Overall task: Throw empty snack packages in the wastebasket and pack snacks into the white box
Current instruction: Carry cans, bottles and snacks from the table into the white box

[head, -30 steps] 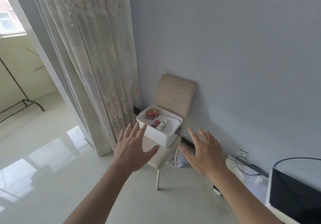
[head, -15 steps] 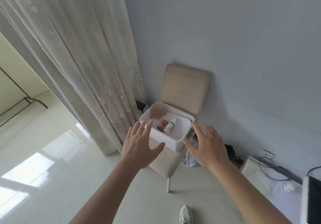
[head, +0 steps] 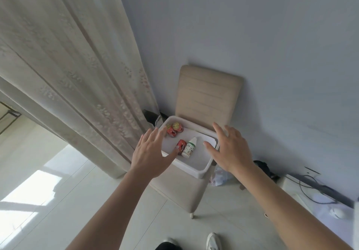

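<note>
White box (head: 192,169): open-topped, set on the seat of the chair, between the two hands.
Chair (head: 206,94): beige, padded, its back against the wall (head: 252,36).
Red snack cans (head: 174,129): two, lying together in the box's far corner.
Red can (head: 182,145): in the middle of the box, just beside the bottle.
Small white bottle (head: 188,149): green label, lying inside the box.
Left hand (head: 151,156): wide, fingers spread and straight, holding nothing, over the box's left rim. Contact cannot be told.
Right hand (head: 231,150): wide, fingers spread, holding nothing, at the box's right rim.
Curtain (head: 77,65): pale, patterned, hanging left of the chair.
Plastic bag (head: 219,178): on the floor (head: 116,201) by the chair.
Cables (head: 314,189): at right, along the wall.
</note>
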A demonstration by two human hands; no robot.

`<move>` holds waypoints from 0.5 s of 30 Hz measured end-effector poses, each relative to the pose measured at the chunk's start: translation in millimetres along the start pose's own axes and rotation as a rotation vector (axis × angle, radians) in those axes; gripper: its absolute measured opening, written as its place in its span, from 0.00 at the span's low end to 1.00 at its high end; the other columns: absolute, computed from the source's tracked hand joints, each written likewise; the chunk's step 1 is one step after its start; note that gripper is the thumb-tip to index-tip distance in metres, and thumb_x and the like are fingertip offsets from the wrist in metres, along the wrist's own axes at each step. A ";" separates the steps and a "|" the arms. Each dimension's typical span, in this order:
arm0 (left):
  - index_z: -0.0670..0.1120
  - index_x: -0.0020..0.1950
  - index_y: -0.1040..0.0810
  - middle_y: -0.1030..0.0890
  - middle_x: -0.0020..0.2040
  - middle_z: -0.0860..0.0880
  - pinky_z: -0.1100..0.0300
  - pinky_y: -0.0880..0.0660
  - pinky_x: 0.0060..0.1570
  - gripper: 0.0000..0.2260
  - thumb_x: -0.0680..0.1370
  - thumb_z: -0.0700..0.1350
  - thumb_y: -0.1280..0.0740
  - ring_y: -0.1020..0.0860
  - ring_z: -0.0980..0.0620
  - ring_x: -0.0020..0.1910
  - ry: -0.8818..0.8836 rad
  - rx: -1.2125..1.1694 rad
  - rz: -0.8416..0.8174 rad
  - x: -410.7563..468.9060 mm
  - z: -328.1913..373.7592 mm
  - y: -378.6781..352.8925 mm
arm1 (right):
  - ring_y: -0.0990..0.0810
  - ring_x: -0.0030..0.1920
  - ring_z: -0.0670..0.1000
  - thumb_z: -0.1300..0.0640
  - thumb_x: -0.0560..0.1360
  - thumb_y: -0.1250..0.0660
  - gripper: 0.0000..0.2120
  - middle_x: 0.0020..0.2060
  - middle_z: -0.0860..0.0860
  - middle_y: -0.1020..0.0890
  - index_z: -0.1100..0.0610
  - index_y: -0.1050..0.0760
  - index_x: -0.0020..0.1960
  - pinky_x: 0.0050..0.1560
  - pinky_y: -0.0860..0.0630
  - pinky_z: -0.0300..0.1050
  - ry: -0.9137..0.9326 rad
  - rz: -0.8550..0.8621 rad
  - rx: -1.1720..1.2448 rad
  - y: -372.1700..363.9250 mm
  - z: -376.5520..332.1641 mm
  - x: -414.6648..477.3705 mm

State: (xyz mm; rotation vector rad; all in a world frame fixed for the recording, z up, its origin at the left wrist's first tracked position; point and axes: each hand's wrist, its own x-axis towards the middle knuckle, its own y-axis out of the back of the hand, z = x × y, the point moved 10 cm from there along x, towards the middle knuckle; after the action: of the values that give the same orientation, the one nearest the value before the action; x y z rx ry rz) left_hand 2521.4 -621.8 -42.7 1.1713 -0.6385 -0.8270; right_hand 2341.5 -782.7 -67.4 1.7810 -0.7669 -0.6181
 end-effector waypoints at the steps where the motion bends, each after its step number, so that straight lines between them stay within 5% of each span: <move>1: 0.53 0.81 0.42 0.33 0.78 0.52 0.50 0.45 0.79 0.36 0.78 0.69 0.39 0.42 0.46 0.81 -0.009 -0.006 -0.003 9.6 -4.0 -3.3 | 0.37 0.76 0.60 0.30 0.77 0.49 0.36 0.75 0.58 0.33 0.47 0.46 0.80 0.70 0.32 0.58 -0.010 -0.014 -0.009 -6.2 -0.4 8.7; 15: 0.54 0.82 0.46 0.39 0.81 0.52 0.48 0.41 0.79 0.38 0.77 0.69 0.41 0.42 0.50 0.80 -0.169 -0.120 -0.254 150.1 -90.0 -96.8 | 0.31 0.71 0.59 0.34 0.79 0.42 0.35 0.75 0.54 0.33 0.46 0.47 0.80 0.66 0.28 0.54 -0.266 -0.084 0.074 -84.8 -33.8 107.3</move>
State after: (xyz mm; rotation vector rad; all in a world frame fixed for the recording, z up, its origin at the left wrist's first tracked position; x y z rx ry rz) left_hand 2655.4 -714.6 -158.6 1.0938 -0.5757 -1.1739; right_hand 2454.3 -821.6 -142.3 1.8275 -0.9075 -0.9058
